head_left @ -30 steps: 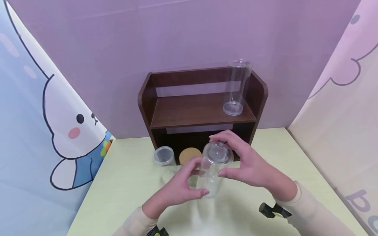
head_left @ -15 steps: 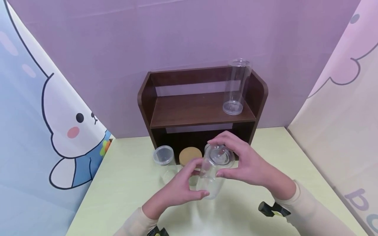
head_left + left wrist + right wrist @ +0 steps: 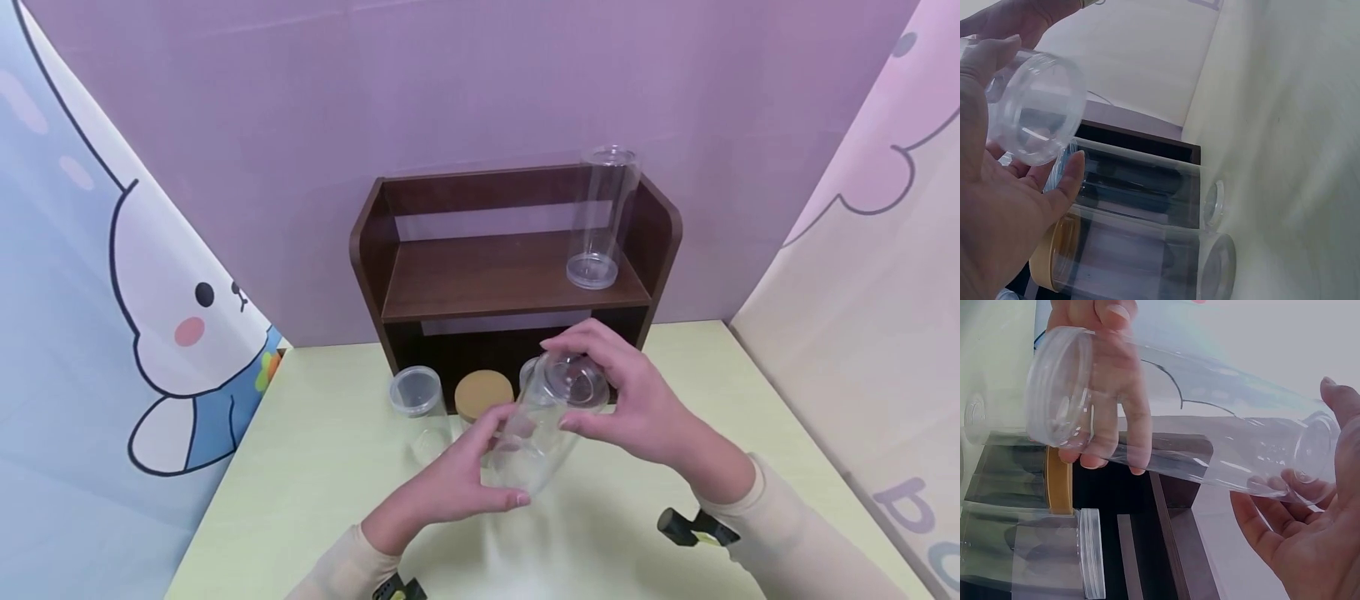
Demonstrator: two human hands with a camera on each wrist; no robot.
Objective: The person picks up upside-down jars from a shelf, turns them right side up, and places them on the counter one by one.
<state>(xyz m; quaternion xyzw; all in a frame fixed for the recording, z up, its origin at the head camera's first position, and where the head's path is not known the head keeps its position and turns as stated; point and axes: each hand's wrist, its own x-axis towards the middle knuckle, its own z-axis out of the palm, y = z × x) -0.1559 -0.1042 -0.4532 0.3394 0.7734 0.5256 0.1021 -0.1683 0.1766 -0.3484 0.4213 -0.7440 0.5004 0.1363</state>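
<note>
Both hands hold a clear cylindrical plastic jar (image 3: 542, 437), tilted upside down above the table. Its ridged clear lid (image 3: 1054, 387) points down toward my left hand (image 3: 457, 479), whose thumb and fingers curl round that lower part. My right hand (image 3: 637, 408) grips the base end, thumb on the near side and fingers over the far side. Nothing shows inside the jar in the right wrist view. Just behind stand a jar with a tan lid (image 3: 483, 393), a jar with a clear lid (image 3: 416, 392), and another clear-lidded jar (image 3: 528, 373), partly hidden by the held one.
A dark brown two-tier shelf (image 3: 450, 283) stands at the back of the pale green table (image 3: 300, 500). On its upper board, at the right, is a tall clear jar (image 3: 592, 271). Printed cloth walls (image 3: 187, 333) close in the sides.
The held jar has tilted further, its base end swinging right. My right hand has shifted slightly right and up with it. The left hand stays nearly in place; a jar behind now shows more.
</note>
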